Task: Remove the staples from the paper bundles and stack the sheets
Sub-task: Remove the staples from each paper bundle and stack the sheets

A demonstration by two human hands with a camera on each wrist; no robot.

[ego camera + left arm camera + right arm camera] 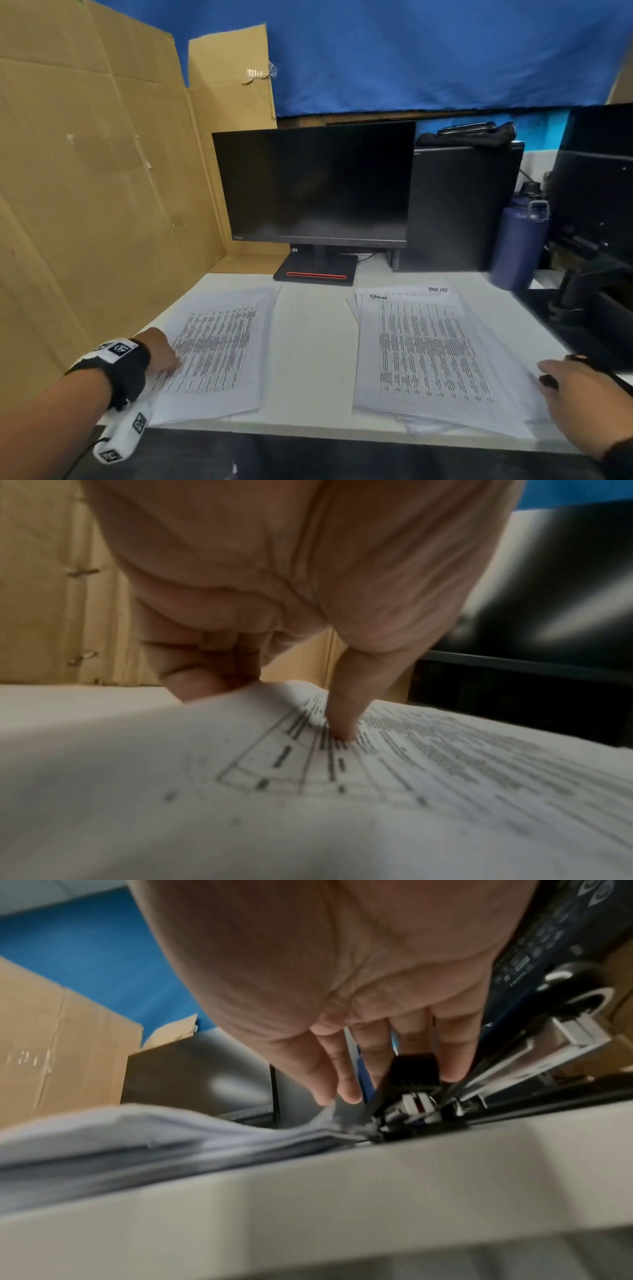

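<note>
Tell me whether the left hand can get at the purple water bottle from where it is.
Probably not: the left hand rests on the left paper stack, while the bottle stands far across the desk.

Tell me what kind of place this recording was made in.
Most likely an office desk set up as a recording station: a dark monitor and a black computer tower stand at the back of a white desk, with printed paper piles in front. Cardboard panels screen the left side.
</note>
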